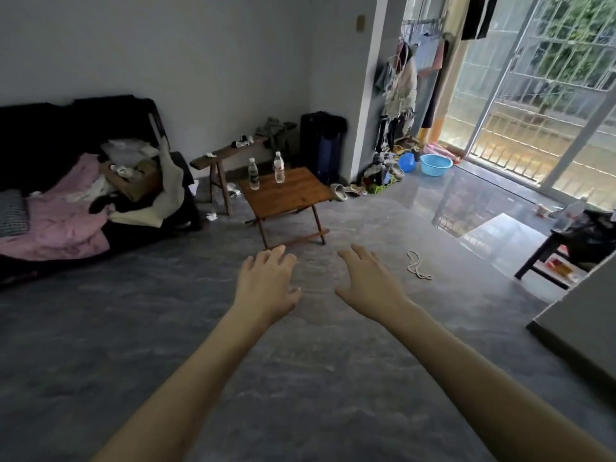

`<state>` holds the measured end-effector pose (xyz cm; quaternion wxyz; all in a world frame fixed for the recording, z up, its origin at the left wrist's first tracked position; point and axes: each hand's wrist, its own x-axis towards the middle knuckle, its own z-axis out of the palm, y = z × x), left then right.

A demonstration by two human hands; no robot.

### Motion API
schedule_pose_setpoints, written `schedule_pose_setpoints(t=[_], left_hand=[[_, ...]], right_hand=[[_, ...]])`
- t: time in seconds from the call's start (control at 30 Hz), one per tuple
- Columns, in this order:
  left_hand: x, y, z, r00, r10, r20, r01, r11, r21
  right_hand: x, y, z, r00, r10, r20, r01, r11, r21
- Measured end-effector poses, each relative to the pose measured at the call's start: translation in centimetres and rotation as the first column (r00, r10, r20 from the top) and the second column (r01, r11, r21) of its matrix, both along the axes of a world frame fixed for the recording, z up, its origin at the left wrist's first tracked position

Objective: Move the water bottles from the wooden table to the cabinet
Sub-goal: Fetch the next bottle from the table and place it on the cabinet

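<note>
- Left hand (266, 285) and right hand (368, 285) reached forward at lower centre of the frame, fingers spread and relaxed, grasping nothing; both hung above grey floor (300, 378)
- Above them, mid-frame, stood the wooden bench (286, 195); two water bottles (254, 174) (279, 167) stood upright near its far edge, close together, apart
- Blue basin (435, 165) lay on the floor at right
</note>
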<state>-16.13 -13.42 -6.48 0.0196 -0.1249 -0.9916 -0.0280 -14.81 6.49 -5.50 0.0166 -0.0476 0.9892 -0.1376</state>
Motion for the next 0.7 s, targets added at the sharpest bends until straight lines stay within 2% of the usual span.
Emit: schedule_pose_setpoints(t=[0.37,0.7], left_hand=[[-8.8,7.3,1.0,0.998,0.057,0.01,-0.057,0.998,0.006],[-21.3,8.6,-0.1,0.995,0.081,0.053,-0.08,0.997,-0.023]], right_hand=[[-9.3,8.1,-0.5,1.0,0.024,0.01,-0.024,0.999,-0.034],[-22.1,9.5,-2.1,0.997,0.073,-0.002,-0.073,0.997,-0.04]])
